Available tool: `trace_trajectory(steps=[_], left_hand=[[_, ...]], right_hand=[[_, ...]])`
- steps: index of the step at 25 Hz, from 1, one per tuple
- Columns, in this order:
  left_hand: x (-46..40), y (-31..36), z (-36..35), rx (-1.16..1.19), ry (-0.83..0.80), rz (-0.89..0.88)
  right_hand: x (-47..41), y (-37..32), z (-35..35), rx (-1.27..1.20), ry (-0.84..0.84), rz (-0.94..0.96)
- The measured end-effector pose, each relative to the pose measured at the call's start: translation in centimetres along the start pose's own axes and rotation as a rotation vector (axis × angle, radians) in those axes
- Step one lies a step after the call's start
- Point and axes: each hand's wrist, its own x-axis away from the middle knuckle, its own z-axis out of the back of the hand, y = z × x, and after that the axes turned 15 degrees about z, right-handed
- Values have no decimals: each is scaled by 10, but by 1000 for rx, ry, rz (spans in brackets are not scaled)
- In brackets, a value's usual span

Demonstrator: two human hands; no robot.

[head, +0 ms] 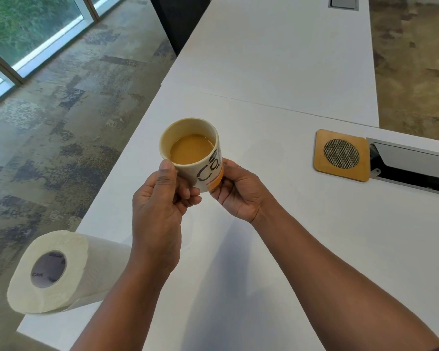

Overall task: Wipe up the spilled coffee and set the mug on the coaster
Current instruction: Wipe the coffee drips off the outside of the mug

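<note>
Both hands' grip, left hand [160,198] and right hand [238,191], holds mug [195,155] above white table [276,72].

Cream mug [208,171] with black lettering and an orange band at the base, filled with tan milky coffee [192,148]. Honey-brown wooden coaster [341,155] with a grey woven-mesh disc at centre. Plain white table [276,72]. Off-white paper towel roll [61,272] around a grey-purple core. Mottled grey, beige and dark-patched carpet [61,127].
</note>
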Motion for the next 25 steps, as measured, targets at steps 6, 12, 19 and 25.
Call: trace_trajectory(steps=[6, 12, 19, 25], left_hand=[[-3, 2, -4, 25, -26, -2], [-11, 3, -2, 18, -2, -11], [-16, 4, -4, 66, 14, -32], [-13, 2, -8, 110, 36, -31]], right_hand=[[8, -8, 8, -2, 1, 41], [23, -6, 17, 18, -5, 51], [38, 14, 12, -21, -17, 42], [37, 37, -5, -178, 171, 45]])
